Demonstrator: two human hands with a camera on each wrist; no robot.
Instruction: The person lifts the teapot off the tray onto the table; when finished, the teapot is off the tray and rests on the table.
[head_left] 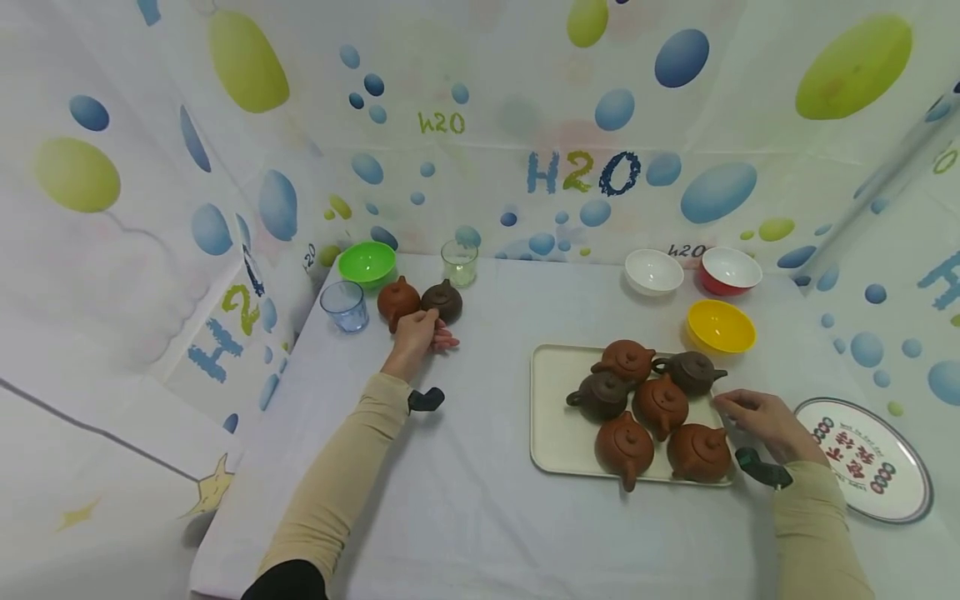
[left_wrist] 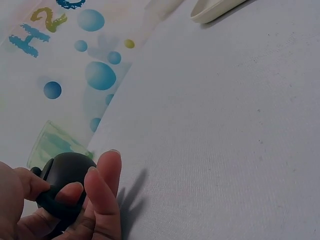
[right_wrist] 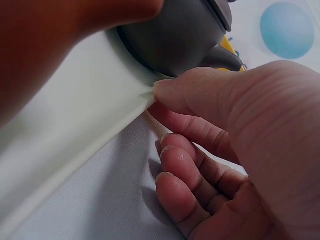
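Observation:
My left hand (head_left: 415,340) grips the handle of a dark brown teapot (head_left: 444,297) at the table's back left. In the left wrist view a finger of it passes through the dark handle (left_wrist: 60,207). A reddish-brown teapot (head_left: 397,298) stands right beside that one. On the right, my right hand (head_left: 772,423) pinches the right rim of a cream tray (head_left: 558,417) between thumb and forefinger, its other fingers curled below. Several reddish-brown teapots (head_left: 624,447) and two dark ones (head_left: 602,397) crowd the tray's right part; one dark teapot (right_wrist: 170,37) looms near the right thumb.
Around the left teapots stand a green bowl (head_left: 367,263), a blue glass (head_left: 345,307) and a clear glass (head_left: 460,263). Behind the tray are a white bowl (head_left: 654,273), a red bowl (head_left: 729,272) and a yellow bowl (head_left: 721,327). An oval sign (head_left: 892,492) lies under the right wrist.

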